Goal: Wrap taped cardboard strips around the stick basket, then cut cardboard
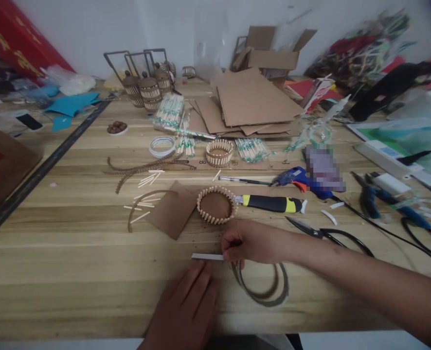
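My right hand [254, 241] pinches a narrow strip near the table's front. The strip's white end [206, 256] points left from my fingertips, and a grey-brown looped band [268, 302] curls below the same hand. Whether the two are one piece I cannot tell. My left hand [191, 299] lies flat with fingers stretched out, their tips just below the white end. Beyond my right hand sits a ring of short wooden sticks [200, 209] on brown card, touching the tip of a yellow-and-black utility knife [272, 203].
Black-handled scissors [323, 233] and a blue glue gun [305, 180] with its cable lie right. Loose sticks [142, 206], braided cord [138, 168], a tape roll [162, 147] and a second stick ring [219, 153] lie farther back. Stacked cardboard [255, 99] and small lidded baskets [150, 92] stand behind.
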`<state>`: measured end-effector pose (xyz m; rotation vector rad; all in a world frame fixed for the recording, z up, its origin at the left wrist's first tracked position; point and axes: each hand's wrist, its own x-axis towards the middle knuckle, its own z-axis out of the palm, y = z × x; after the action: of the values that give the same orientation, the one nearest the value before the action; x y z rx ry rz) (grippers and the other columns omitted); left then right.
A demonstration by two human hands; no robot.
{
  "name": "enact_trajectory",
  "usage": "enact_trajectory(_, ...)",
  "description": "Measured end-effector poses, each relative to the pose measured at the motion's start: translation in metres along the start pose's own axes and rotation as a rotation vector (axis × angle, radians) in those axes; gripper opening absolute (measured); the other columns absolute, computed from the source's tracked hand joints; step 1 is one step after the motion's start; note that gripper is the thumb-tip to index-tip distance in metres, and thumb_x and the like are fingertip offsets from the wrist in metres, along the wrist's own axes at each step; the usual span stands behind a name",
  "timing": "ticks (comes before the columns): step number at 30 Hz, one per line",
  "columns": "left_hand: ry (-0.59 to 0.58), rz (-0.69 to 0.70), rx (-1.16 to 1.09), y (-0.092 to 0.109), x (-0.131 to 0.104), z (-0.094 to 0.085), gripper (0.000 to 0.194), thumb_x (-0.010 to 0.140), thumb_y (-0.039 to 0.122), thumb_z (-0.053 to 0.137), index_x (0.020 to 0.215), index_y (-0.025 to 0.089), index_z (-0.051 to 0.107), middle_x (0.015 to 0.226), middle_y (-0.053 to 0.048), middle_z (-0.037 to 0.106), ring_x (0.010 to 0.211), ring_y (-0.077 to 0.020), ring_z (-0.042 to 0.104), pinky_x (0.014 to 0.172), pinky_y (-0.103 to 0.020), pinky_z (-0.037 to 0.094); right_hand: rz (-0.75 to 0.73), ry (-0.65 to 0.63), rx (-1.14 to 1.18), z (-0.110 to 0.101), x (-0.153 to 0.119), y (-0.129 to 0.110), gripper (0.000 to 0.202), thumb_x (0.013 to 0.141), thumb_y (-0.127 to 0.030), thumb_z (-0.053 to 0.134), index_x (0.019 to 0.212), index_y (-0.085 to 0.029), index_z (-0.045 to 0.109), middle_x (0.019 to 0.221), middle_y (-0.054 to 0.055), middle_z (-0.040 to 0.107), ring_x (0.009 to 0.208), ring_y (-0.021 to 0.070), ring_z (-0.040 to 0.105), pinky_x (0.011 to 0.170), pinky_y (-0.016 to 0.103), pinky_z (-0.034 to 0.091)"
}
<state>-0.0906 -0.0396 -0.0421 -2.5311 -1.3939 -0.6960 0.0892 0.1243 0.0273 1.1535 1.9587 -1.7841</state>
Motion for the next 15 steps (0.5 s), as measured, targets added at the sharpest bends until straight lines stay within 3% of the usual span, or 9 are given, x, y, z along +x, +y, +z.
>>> enact_trajectory(5, 0.001, 0.001, 0.009, -0.006, -0.011, -0.003, 0.025, 0.095, 0.014, 0.049, 0.109, 0.018, 0.070, 0.120, -0.008, 0.074, 0.115, -0.0213, 0.066, 0.096, -0.031, 0.056, -0.022, 0.003, -0.039, 0.000, 0.001, 0.003, 0.017, 0.080, -0.022, 0.064, 0.064, -0.017, 0.059, 0.055, -0.006, 0.055, 0.056, 0.0107, 0.058, 0.054, 0.021, 0.040)
enact_trajectory(15, -0.022, -0.078, 0.033, -0.012, -0.009, -0.007, 0.020, 0.097, 0.017, 0.049, 0.108, 0.015, 0.065, 0.131, -0.015, 0.068, 0.127, -0.0246, 0.060, 0.100, -0.033, 0.056, -0.035, -0.006, -0.038, 0.000, 0.002, 0.005, 0.014, 0.077, -0.021, 0.064, 0.065, -0.017, 0.061, 0.055, -0.005, 0.056, 0.056, 0.0115, 0.059, 0.053, 0.021, 0.039)
